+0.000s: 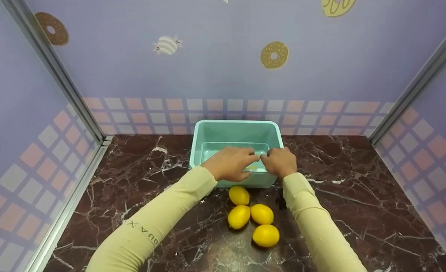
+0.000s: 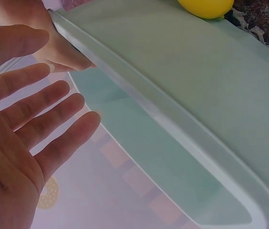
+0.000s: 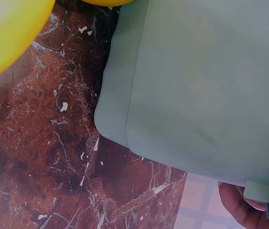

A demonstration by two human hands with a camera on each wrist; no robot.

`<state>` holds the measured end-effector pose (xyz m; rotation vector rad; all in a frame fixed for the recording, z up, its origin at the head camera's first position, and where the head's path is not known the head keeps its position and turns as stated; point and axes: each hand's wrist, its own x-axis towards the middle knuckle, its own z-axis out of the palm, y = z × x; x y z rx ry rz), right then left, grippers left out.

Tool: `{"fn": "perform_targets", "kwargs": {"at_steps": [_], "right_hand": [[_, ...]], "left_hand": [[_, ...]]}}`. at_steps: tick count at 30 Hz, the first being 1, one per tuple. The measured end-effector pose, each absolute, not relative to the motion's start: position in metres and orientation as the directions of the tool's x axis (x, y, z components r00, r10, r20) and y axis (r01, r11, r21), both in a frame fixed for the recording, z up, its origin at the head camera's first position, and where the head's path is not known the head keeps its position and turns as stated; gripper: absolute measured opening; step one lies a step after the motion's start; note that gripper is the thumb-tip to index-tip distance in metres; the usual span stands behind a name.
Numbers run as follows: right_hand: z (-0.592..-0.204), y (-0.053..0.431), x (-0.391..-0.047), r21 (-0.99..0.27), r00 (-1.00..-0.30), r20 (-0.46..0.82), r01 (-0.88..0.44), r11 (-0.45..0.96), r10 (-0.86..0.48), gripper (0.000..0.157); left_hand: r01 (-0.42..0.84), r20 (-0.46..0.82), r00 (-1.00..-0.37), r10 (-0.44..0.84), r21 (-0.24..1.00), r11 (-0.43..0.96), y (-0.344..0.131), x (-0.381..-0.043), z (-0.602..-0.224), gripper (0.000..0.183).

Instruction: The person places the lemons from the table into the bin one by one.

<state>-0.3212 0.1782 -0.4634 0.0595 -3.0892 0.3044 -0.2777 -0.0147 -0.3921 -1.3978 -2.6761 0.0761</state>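
A mint-green plastic bin (image 1: 238,130) stands against the back wall, its mouth facing up. My left hand (image 1: 228,163) hovers over its front rim, with fingers spread and nothing in the palm; the left wrist view shows this hand (image 2: 43,129) apart from the rim. At the front right corner, my right hand (image 1: 281,162) grips the bin's rim; curled fingers (image 3: 239,205) show there in the right wrist view. A small patch of yellow (image 1: 251,167) shows inside the bin between the hands, mostly hidden. Several lemons (image 1: 239,217) lie on the tabletop in front of the bin.
The dark red marble-patterned tabletop (image 1: 132,189) spreads to both sides of the bin. A patterned purple wall (image 1: 215,75) rises behind, with side panels and metal frame posts (image 1: 56,71) at left and right.
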Motion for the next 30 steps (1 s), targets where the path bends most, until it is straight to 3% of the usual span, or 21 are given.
{"fn": "perform_targets", "kwargs": {"at_steps": [30], "right_hand": [[-0.461,0.180,-0.320,-0.204,-0.998,0.047,-0.045,0.978,-0.036,0.047]], "left_hand": [[0.831,0.096,-0.529,0.843,-0.141,0.537,-0.022,-0.267,-0.397,0.028]]}}
